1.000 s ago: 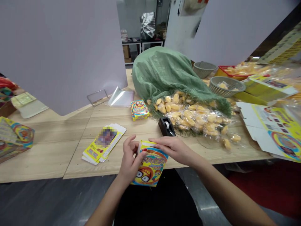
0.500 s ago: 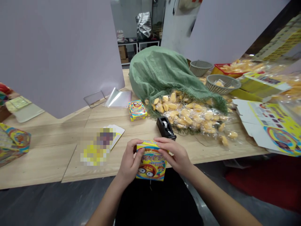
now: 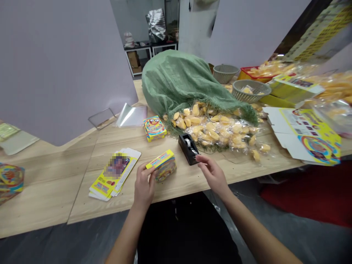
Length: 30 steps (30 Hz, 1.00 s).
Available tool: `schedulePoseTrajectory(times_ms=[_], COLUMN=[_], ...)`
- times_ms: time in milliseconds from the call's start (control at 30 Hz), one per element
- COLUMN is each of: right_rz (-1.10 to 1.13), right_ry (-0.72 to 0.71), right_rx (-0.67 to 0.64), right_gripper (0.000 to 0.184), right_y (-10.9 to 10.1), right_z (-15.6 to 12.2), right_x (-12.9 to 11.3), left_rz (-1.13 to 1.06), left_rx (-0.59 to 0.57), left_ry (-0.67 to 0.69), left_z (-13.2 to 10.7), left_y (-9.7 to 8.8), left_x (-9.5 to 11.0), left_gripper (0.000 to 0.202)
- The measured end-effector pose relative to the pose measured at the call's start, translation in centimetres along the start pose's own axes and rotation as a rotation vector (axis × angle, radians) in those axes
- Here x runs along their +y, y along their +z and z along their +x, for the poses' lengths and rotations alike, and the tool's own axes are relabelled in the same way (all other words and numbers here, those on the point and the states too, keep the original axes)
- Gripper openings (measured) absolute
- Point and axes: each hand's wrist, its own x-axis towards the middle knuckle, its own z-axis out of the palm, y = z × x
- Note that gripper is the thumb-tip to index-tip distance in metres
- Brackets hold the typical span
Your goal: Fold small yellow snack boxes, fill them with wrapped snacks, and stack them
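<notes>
In our left hand (image 3: 144, 187) we grip a small yellow, colourfully printed cardboard box (image 3: 166, 167) by its left end, fingers on top, over the near part of the pale wooden worktop (image 3: 79, 161); we cannot tell whether it touches the wood. Our right hand (image 3: 214, 178) has its thumb and fingertips bunched at the near end of a black plastic tape dispenser (image 3: 188, 148); we cannot tell whether they pinch any tape. Left of the held box we have a stack of flat yellow-and-white printed cartons (image 3: 106, 183). Beyond it sits a second yellow printed box (image 3: 154, 128), closed, near some clear plastic sheets (image 3: 132, 115). Behind the dispenser, clear-wrapped yellow pieces (image 3: 214, 132) spill from a green woven sack (image 3: 178, 80).
</notes>
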Motion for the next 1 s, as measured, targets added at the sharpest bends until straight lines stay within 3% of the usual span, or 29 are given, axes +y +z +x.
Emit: schedulePoseTrajectory(times_ms=[167,300,433,600,800,900,1000], right_rz=[0.041,0.075,0.122,0.217,0.197,0.151,0.135], right_ry=[0.349,0.532,0.659,0.543,0.371,0.315,0.26], right_rx=[0.195,0.095,-0.021,0.114,0.346,0.391,0.374], right_gripper=[0.04,0.032,0.023,0.028,0.035,0.034,0.029], right_y=[-2.1,-1.7,-0.9,0.2,2.2,2.5,2.5], right_z=[1.5,4.9,7.7,5.7,2.1,1.2,0.2], right_x=[1.6,1.3,1.0,0.9,3.1,3.6,2.2], left_rz=[-0.03,0.053,0.084,0.095,0.079,0.079,0.092], left_rx=[-0.086,-0.131,-0.116,-0.103,-0.129,-0.118,-0.097], left_ry=[-0.112,-0.065,-0.034,-0.05,-0.06,-0.081,-0.096], left_z=[1.0,2.0,2.0,2.2,2.3,2.5,2.9], left_y=[0.2,0.4,0.8,1.0,0.7,0.8,0.8], left_x=[0.8,2.2,1.8,0.8,1.2,1.5,1.7], left_gripper=[0.024,0.033,0.033,0.032,0.033,0.029,0.024])
